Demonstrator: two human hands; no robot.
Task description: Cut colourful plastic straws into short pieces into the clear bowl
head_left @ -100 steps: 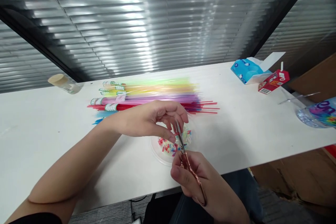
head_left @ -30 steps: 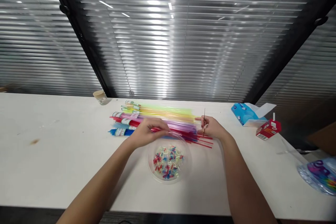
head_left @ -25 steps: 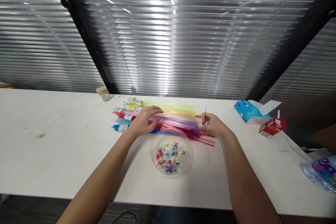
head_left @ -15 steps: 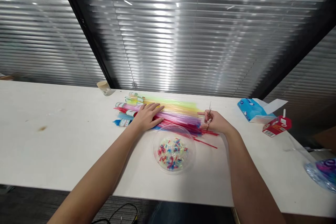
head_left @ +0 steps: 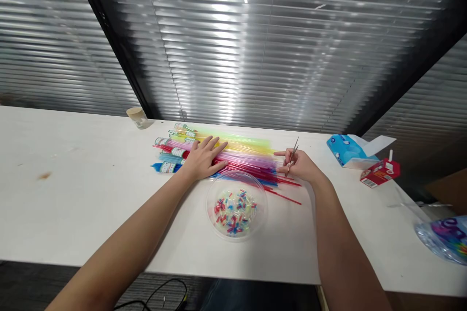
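Long thin plastic straws (head_left: 251,161) in yellow, purple, red and blue lie in bundles across the table, their printed wrappers at the left end. My left hand (head_left: 203,159) rests flat over the bundles with its fingers spread. At their right ends, my right hand (head_left: 301,165) holds a pair of small scissors (head_left: 292,155), blades pointing up and away; its fingertips are at the straw ends. Just in front of the bundles stands a clear round bowl (head_left: 209,214) with short cut straw pieces (head_left: 235,211) in red, blue and pale yellow. A few red straws stick out to the right.
A lidded cup (head_left: 137,117) stands at the back left. On the right are a blue opened box (head_left: 345,149), a red carton (head_left: 380,173) and a shiny plastic package (head_left: 443,238). Window blinds (head_left: 226,48) rise behind the white table (head_left: 91,194).
The scissors have tilted to the right in my right hand. My left hand stays on the straws. The whole view has shifted slightly.
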